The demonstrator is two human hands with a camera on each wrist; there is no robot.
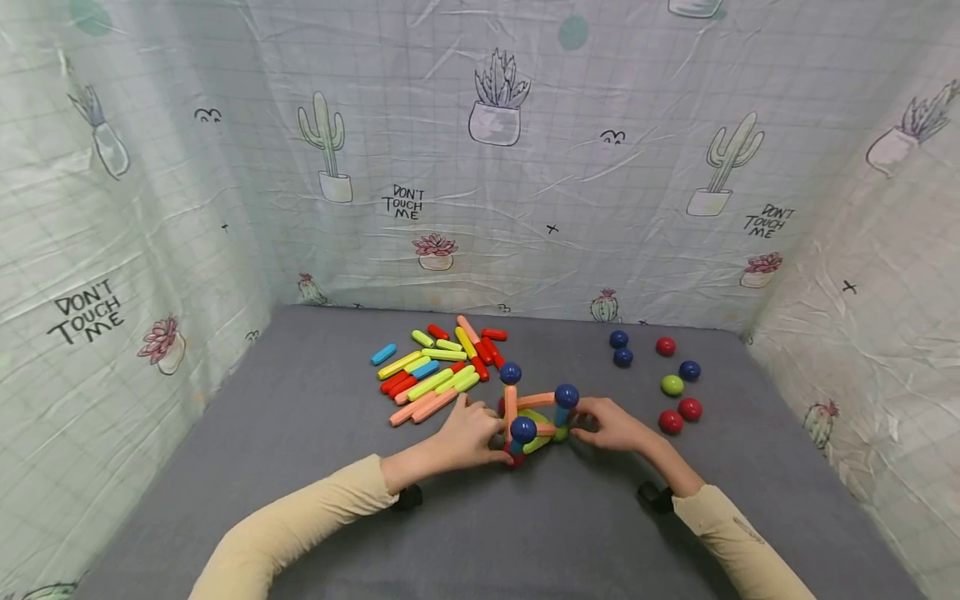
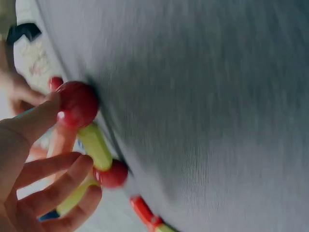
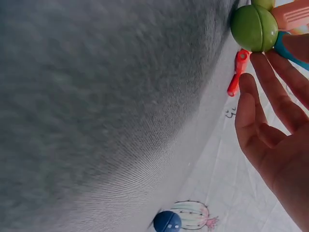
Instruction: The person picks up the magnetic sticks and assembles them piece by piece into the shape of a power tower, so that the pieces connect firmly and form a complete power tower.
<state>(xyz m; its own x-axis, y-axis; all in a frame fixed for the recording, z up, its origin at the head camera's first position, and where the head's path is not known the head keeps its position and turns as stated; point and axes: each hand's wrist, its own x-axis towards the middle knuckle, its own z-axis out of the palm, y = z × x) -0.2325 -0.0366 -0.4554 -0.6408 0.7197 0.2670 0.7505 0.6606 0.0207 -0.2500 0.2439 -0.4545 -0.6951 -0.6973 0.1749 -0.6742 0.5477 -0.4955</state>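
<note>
Between the two hands stands a ball-and-stick toy frame (image 1: 511, 404), with dark blue balls (image 1: 567, 396) on its upright sticks and peach sticks between them. Lime sticks (image 2: 95, 146) and red balls (image 2: 77, 104) form its base on the left side. My left hand (image 1: 468, 433) holds that side, thumb on one red ball and fingers bent towards the other red ball (image 2: 112, 174). At the right corner is a green ball (image 3: 254, 28) below a blue stick (image 1: 562, 417). My right hand (image 1: 611, 425) touches this corner with its fingertips, fingers mostly straight and thumb overlapping the blue stick.
Loose red, yellow, lime, blue and peach sticks (image 1: 435, 377) lie in a cluster behind my left hand. Several loose balls (image 1: 672, 385), red, blue and green, are spread at the back right. A cactus-print curtain (image 1: 525, 208) encloses the grey table (image 1: 315, 450).
</note>
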